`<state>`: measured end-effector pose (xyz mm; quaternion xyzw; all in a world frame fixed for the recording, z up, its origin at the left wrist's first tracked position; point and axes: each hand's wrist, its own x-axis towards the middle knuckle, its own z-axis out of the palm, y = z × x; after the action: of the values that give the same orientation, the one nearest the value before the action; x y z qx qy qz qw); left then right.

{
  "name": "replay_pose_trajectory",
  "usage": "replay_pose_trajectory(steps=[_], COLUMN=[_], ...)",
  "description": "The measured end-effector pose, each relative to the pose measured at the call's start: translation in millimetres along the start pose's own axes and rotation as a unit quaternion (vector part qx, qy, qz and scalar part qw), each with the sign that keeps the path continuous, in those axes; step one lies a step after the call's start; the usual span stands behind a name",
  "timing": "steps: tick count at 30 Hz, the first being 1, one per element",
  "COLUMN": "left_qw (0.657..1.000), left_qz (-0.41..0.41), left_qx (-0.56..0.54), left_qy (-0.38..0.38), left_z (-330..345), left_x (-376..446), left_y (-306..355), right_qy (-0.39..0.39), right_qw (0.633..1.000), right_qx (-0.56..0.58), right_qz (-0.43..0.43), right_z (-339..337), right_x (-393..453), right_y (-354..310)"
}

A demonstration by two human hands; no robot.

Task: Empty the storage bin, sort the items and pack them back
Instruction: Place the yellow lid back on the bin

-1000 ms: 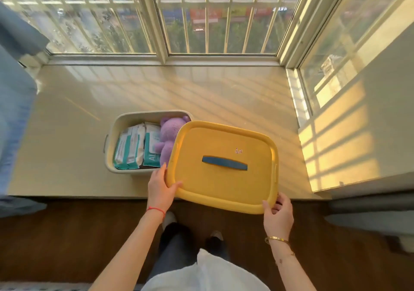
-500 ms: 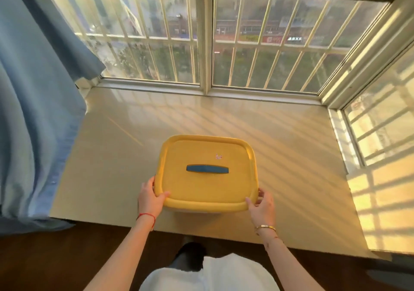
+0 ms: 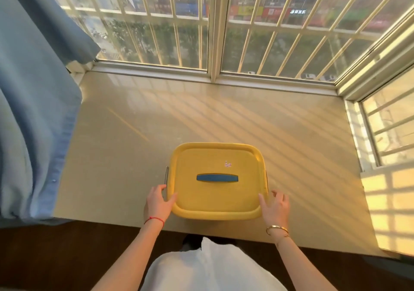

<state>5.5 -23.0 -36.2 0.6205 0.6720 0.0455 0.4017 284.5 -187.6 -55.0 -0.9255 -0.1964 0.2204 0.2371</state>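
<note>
The storage bin is covered by its yellow lid, which has a blue handle in the middle. The bin stands near the front edge of the beige windowsill. Of the bin itself only a thin grey side handle shows at the left, and its contents are hidden. My left hand is at the lid's front left corner, thumb on the rim and fingers down the side. My right hand is just beside the front right corner with its fingers spread, holding nothing.
A blue curtain hangs over the sill's left end. Barred windows close the back and the right side. Bare sill surface lies behind and to both sides of the bin. Dark floor lies below the sill's front edge.
The lid was carried left from beside the open bin and set down on it, hiding the packets and purple toy. My right hand has since come off the lid's corner.
</note>
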Motion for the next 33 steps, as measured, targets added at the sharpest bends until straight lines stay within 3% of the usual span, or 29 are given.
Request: replay_pose_trajectory(steps=[5,10,14,18,24,33], left_qw=[0.999,0.992,0.991,0.990,0.986,0.988], left_qz=[-0.030,-0.110,-0.107,-0.113,-0.092,-0.018], left_qx=[-0.011,-0.059,-0.075,-0.080,-0.094,0.007], left_qy=[0.025,-0.009,-0.034,0.006,0.106,0.155], left_z=[7.8,16.3,19.1,21.3,28.6,44.0], left_x=[22.5,48.1,57.2,56.8,46.3,39.7], left_y=[8.0,9.7,3.2,6.4,19.4,20.2], right_qy=[-0.030,-0.087,-0.083,-0.069,-0.015,0.028], right_qw=[0.998,0.984,0.984,0.984,0.993,0.997], right_qx=[0.044,0.111,0.117,0.121,0.074,-0.065], right_qz=[0.040,0.110,0.104,0.107,0.093,0.005], right_z=[6.2,18.6,22.7,24.5,34.0,41.1], right_x=[33.8,53.9,52.8,53.7,54.7,50.5], right_y=[-23.1,-21.9,-23.7,-26.2,-26.3,-32.3])
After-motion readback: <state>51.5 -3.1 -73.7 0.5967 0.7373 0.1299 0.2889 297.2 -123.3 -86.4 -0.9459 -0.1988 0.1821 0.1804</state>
